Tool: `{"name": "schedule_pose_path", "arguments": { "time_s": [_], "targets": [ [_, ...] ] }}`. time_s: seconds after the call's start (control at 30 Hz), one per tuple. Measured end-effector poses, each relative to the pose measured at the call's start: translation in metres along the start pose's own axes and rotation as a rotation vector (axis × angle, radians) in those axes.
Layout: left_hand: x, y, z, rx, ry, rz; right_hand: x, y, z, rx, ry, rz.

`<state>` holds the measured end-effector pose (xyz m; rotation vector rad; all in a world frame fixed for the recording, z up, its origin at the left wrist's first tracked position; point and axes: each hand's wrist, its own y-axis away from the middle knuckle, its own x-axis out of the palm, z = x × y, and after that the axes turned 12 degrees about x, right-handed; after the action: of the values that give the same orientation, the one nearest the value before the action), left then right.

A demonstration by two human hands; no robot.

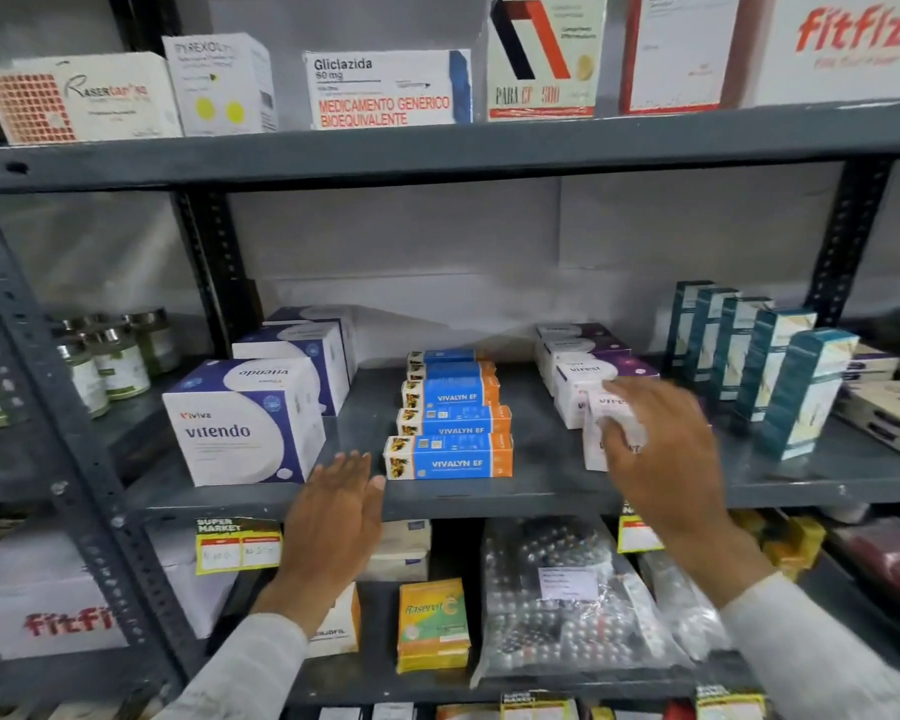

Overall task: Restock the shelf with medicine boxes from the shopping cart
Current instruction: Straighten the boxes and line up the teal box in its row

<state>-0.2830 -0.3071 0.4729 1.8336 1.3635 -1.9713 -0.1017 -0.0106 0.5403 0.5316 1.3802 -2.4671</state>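
Note:
My right hand [661, 449] grips a white and purple medicine box [596, 433] standing at the front of a row of matching boxes [588, 356] on the middle shelf [541, 491]. My left hand [333, 517] hovers flat and open at the shelf's front edge, between the white Vitendo boxes [240, 428] and the row of blue and orange Vivalyn boxes [450, 454]. It holds nothing. The shopping cart is out of view.
Tall teal boxes [796, 392] stand in a row right of my right hand. Jars [110, 356] sit at the far left. The top shelf [437, 148] carries large boxes. Below lie a yellow box [432, 621] and bagged blister packs [557, 600].

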Motion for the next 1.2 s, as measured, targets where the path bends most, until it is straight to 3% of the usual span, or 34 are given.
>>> {"name": "schedule_pose_path", "arguments": {
  "time_s": [0.17,0.27,0.37,0.5,0.63,0.9,1.2],
  "targets": [
    [-0.003,0.002,-0.005,0.000,0.013,0.000,-0.031,-0.028,-0.068,0.372,-0.049,0.208],
    [-0.010,0.005,-0.026,-0.008,0.093,-0.195,-0.034,-0.031,-0.099,0.461,-0.168,0.373],
    [-0.004,-0.003,-0.079,0.207,0.142,-0.333,-0.029,-0.033,-0.118,0.482,-0.296,0.513],
    [0.025,-0.026,-0.159,0.492,0.068,-0.173,-0.024,-0.039,-0.131,0.472,-0.399,0.587],
    [0.054,-0.040,-0.191,0.467,-0.065,0.066,-0.021,-0.049,-0.140,0.452,-0.483,0.624],
    [0.066,-0.035,-0.190,0.364,-0.031,0.045,-0.005,-0.064,-0.153,0.419,-0.660,0.769],
    [0.065,-0.035,-0.193,0.342,0.034,0.046,-0.003,-0.053,-0.147,0.373,-0.660,0.707]
  ]
}}
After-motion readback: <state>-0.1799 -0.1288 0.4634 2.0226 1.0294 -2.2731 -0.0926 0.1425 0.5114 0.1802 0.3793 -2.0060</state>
